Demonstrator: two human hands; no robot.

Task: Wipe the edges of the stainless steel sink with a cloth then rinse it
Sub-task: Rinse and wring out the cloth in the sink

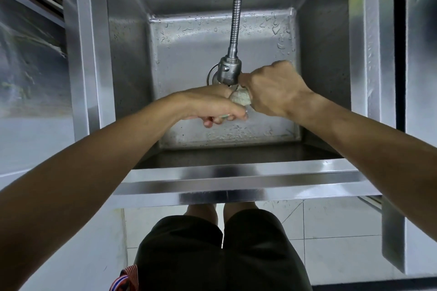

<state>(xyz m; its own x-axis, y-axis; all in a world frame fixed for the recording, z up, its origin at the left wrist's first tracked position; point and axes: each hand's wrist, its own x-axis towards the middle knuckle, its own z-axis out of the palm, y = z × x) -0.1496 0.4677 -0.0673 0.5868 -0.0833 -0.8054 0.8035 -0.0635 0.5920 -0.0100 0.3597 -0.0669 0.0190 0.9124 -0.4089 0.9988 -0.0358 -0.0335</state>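
Both hands grip the cloth (240, 98) over the middle of the sink (227, 182) basin. From the head camera I see my left hand (210, 106) with fingers curled under, pinching a lower part of the cloth whose pale green edge shows between the fingertips. My right hand (274, 90) is a closed fist around the other end, knuckles up, and a wadded pale lump of cloth bulges out between the two hands. The hands touch each other at the cloth.

Just above them hangs the spray head (229, 71) of the flexible metal faucet hose (237, 2), its nozzle right over the cloth and next to my right thumb; I cannot tell whether water is running. Droplets bead on the basin floor and far wall. The sink's front rim runs bright across the view beneath my forearms. Below it I see dark shorts (220, 253) and white floor tiles (331, 227).
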